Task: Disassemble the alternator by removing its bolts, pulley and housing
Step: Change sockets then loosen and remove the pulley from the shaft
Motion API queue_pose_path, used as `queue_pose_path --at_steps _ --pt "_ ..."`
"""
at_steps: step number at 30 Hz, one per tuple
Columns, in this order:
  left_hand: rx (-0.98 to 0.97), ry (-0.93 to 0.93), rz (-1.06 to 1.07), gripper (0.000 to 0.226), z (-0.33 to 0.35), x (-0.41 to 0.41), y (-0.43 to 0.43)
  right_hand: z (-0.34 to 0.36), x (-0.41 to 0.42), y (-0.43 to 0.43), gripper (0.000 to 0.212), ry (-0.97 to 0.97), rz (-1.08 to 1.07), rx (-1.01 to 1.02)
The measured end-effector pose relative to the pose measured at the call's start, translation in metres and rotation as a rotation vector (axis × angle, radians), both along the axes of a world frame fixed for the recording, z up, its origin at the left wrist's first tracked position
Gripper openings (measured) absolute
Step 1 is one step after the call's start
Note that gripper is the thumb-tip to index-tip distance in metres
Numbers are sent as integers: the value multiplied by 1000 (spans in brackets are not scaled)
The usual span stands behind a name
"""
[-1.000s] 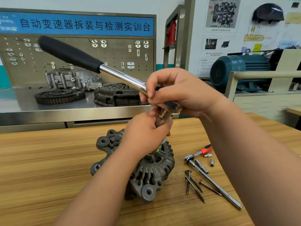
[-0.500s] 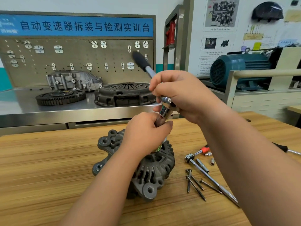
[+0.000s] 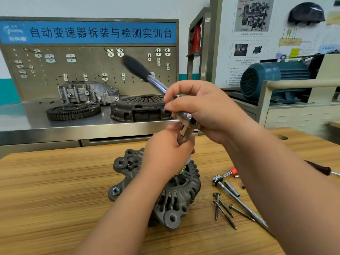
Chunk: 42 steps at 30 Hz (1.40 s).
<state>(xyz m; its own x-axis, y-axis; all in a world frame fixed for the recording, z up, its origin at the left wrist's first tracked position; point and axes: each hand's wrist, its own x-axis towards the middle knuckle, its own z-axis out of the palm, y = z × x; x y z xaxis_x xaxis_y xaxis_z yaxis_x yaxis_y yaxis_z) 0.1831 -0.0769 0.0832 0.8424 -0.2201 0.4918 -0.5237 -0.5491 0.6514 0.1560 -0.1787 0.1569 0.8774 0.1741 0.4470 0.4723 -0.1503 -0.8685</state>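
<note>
the alternator stood upright mid-table, the left hand curled round its top directly below the socket, the nearer right hand gripping the ratchet head, handle slanting up far-left.

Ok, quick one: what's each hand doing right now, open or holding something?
Left hand: closed round the socket on top of the alternator.
Right hand: closed round the head of the ratchet.

Ratchet hdl from far-left to centre-left
</note>
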Motion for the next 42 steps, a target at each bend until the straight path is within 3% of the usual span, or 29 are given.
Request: queue_pose_path --at_steps 4,7,10,17,21,23,26,31,34,37,42 --pt "37 -3 54 44 1 -4 -4 -8 -2 12 27 34 -360 225" --pt "22 -32 25 42 0 -3 -5 -9 0 10 25 41 -425 263" --pt "-12 -24 -9 36 -1 0 -4 -7 2 6 29 24 -282 161" --pt "-49 49 -76 32 1 1 1 1 7 -15 33 4 319 -67" --pt "19 45 -43 33 1 1 0 -1 4 -20 37 15 437 -69" --pt "24 15 -23 37 2 -2 -2 -1 2 -16 33 -18 366 -53" --pt "-3 26 -4 25 3 -4 -2 -3 -2 -3 27 -22 132 39" --pt "73 22 48 49 7 -10 -4 -16 -4 16 23 -3 -367 330" --pt "86 14 54 40 8 -9 -6 -21 -4 14 22 -32 -458 399" --pt "6 24 1 38 4 -4 -3 -19 -3 8 24 -5 -350 322" --pt "-53 80 -77 44 6 -6 -2 -8 7 -4 22 52 40 178"
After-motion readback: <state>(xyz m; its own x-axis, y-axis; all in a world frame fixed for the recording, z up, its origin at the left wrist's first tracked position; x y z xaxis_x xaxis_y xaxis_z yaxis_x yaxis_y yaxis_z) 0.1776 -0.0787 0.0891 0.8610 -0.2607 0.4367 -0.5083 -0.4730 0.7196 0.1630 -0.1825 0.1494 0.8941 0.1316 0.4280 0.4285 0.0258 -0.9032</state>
